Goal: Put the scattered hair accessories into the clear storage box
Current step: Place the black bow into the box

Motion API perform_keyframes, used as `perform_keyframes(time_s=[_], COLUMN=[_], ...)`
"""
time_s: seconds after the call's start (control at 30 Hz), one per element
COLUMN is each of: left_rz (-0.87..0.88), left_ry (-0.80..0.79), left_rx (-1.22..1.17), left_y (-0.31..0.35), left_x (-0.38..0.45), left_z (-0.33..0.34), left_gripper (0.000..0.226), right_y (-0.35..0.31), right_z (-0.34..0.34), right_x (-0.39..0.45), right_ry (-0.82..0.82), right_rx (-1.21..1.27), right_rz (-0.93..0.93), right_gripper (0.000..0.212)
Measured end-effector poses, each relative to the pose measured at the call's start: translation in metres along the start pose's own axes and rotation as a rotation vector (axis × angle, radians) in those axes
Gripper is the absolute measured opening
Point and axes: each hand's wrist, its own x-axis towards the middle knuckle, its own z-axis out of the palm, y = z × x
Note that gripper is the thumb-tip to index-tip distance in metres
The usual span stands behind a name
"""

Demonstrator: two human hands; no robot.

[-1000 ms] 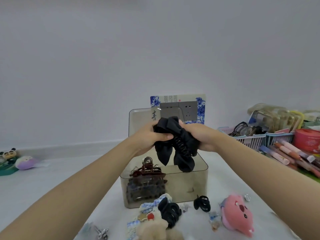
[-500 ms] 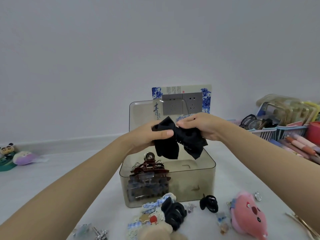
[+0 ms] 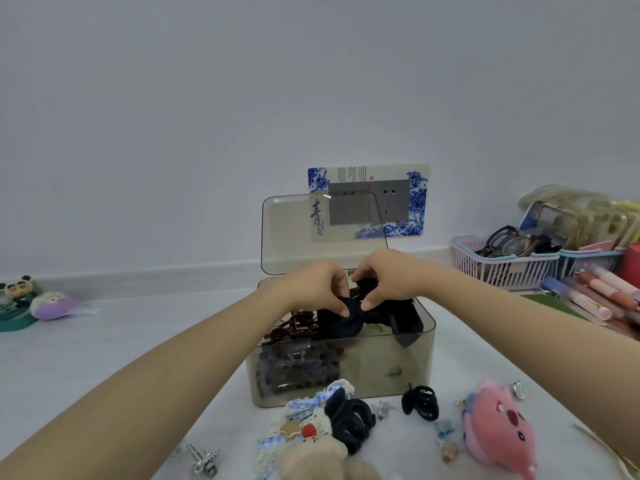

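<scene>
A clear smoky storage box (image 3: 381,368) stands in the middle with its lid (image 3: 287,230) raised at the back. Brown claw clips (image 3: 294,329) fill its left half. A black fabric bow clip (image 3: 374,317) lies across the box's open top, one tail draped over the right rim. My left hand (image 3: 320,287) and my right hand (image 3: 384,278) both pinch the bow at its middle. On the floor in front lie a black claw clip (image 3: 349,422), a small black claw clip (image 3: 420,403), a blue checked bow (image 3: 311,407) and a pink plush clip (image 3: 495,427).
A silver clip (image 3: 204,460) and tiny crystal clips (image 3: 446,441) lie near the front. A beige plush (image 3: 311,462) sits at the bottom edge. Baskets with glasses (image 3: 502,261) and pens (image 3: 595,292) crowd the right. Small toys (image 3: 52,304) sit at the far left by the wall.
Both hands have lowered the black bow from above the box down onto its open top. The view has tilted down a little and moved closer.
</scene>
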Motion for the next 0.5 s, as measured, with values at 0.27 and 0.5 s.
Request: perform_keyframes(time_s=[0.27,0.5], left_rz=[-0.009,-0.022], left_ry=[0.003,-0.14], left_rx=[0.142,0.283], left_y=[-0.007,-0.007], left_x=[0.01,0.013], left_z=[0.015,0.023], left_gripper=[0.02,0.03], right_y=[0.006,0.011], right_z=[0.026,0.03], right_x=[0.01,0.018], right_ry=[-0.007,0.003], right_rx=[-0.149,-0.33], right_rz=[-0.013,-0.004], right_gripper=[0.063,0.063])
